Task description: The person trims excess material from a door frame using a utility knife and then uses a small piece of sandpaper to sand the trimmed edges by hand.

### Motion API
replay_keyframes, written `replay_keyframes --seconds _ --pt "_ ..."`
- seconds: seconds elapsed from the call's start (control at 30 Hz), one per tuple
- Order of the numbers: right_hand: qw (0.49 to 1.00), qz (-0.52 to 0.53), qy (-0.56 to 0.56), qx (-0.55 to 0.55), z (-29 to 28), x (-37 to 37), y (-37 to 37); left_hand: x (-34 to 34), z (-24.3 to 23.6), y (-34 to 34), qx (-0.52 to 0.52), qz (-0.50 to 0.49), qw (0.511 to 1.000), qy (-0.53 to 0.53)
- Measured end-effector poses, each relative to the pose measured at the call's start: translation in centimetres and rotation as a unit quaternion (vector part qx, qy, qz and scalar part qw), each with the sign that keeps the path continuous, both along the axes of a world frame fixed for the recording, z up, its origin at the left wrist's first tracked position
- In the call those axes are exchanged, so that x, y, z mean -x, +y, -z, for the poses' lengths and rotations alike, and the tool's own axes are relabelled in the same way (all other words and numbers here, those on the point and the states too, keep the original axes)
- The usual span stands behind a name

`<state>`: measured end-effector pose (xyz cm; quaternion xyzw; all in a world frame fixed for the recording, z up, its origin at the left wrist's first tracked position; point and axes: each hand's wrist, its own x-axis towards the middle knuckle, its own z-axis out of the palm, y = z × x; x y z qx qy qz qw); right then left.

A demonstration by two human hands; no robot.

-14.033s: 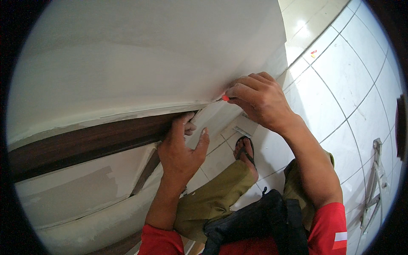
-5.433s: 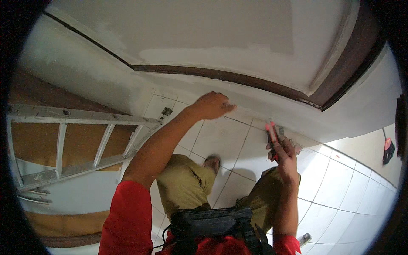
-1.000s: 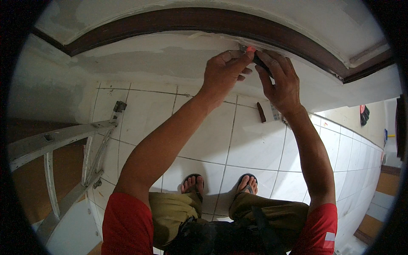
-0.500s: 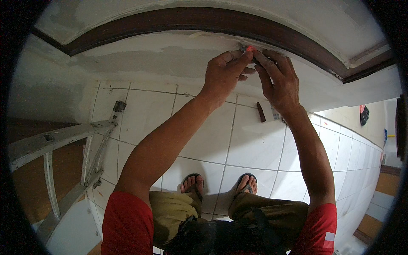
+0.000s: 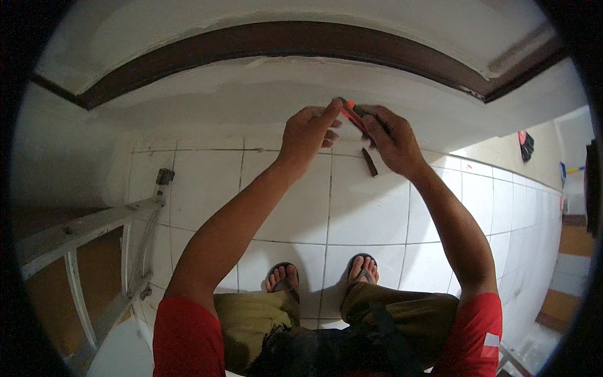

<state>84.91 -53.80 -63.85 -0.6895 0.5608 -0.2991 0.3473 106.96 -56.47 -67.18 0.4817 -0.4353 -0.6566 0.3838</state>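
Out in front of the wall, both hands meet at a slim red-and-black hand tool (image 5: 353, 113), slightly blurred and held at a slant. My left hand (image 5: 308, 133) pinches its upper left end between thumb and forefinger, the other fingers curled below. Closed around the lower right part is my right hand (image 5: 392, 138), which covers much of the tool. Its exact kind cannot be made out. Beyond the hands, dark brown wooden trim (image 5: 276, 43) runs across the pale, patchily plastered wall (image 5: 207, 100).
At the left stands an aluminium ladder (image 5: 75, 235) with its foot on white floor tiles (image 5: 286, 195). A dark brown strip (image 5: 369, 162) lies on the floor near the wall. Black-and-red gloves or a brush-like item (image 5: 525, 146) show at the far right. My sandalled feet (image 5: 362, 270) are below.
Both hands have come down and slightly left, away from the wooden trim, bringing the red-and-black hand tool along. More of the tool shows between them now. The view has tilted a little.
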Motion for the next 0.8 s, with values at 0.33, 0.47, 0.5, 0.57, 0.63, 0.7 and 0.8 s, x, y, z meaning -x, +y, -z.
replay_keyframes --seconds 0.33,0.47,0.5,0.57,0.63,0.7,0.8 --pt "0.921 0.168 -0.153 -0.317 -0.8 5.3 10.3 6.8 2.7 1.9 -0.003 0.15 0.988 0.035" --pt "0.91 0.162 -0.231 -0.303 -0.7 6.9 12.2 7.6 2.5 2.2 -0.022 0.19 0.978 0.077" --pt "0.916 0.158 -0.229 -0.289 -0.4 7.1 12.4 7.6 2.3 2.2 0.008 0.165 0.984 0.066" --pt "0.921 0.162 -0.221 -0.277 0.2 7.4 12.6 7.3 1.6 2.1 0.036 0.111 0.993 0.016" --pt "0.928 0.166 -0.185 -0.278 0.6 7.8 12.3 6.6 0.2 1.3 0.094 0.092 0.991 0.031" --pt "0.931 0.167 -0.151 -0.287 0.9 8.2 11.6 6.5 -1.7 0.5 0.112 0.072 0.989 0.066" --pt "0.934 0.158 -0.112 -0.302 1.3 8.3 10.3 7.6 -5.0 -0.9 0.025 0.079 0.979 0.189"
